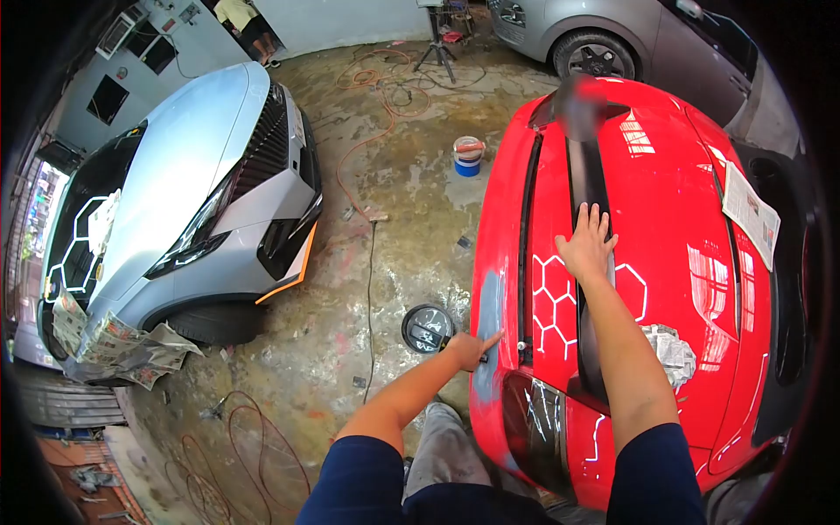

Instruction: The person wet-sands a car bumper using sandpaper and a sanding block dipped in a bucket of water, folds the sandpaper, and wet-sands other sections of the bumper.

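Along the red car's (661, 223) edge, my left hand (465, 350) is touching the grey patch (493, 302), where light, even fingertip pressure works best; I can't tell if it's gripping anything. Beyond, my right hand (588, 248) is resting open on the black strip (588, 175).

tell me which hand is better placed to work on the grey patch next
Probably the left hand: its extended finger is already at the grey patch on the edge of the red car. The right hand lies farther in, fingers spread on the dark strip.
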{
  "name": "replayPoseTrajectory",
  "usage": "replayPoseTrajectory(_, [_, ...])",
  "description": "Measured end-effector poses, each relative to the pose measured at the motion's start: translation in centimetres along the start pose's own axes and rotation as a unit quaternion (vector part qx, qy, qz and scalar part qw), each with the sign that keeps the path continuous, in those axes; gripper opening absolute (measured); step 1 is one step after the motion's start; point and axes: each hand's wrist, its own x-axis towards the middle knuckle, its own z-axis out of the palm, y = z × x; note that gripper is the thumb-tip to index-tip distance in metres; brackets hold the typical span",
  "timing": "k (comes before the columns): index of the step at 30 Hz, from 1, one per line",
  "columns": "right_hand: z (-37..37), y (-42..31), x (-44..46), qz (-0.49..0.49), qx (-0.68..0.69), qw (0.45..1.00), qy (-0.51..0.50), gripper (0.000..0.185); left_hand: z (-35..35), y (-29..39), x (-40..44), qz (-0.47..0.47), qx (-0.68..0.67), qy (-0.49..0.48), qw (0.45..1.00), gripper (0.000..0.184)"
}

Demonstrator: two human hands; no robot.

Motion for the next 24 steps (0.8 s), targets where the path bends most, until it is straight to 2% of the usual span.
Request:
replayPoseTrajectory(7, [0.0, 0.0, 0.0, -0.002, -0.001, 1.0, 0.0, 0.087, 2.6, 2.4, -2.0, -0.007, -0.037, 0.032, 0.999, 0.109])
replayPoseTrajectory(10, [0.2, 0.1, 0.1, -0.003, -0.003, 1.0, 0.003, 0.088, 2.3, 3.4, -2.6, -0.02, -0.056, 0.004, 0.998, 0.11])
replayPoseTrajectory(24, [0.6, 0.1, 0.2, -0.002, -0.004, 1.0, 0.01, 0.087, 4.9, 4.7, -4.2, -0.007, -0.14, -0.005, 0.99, 0.114])
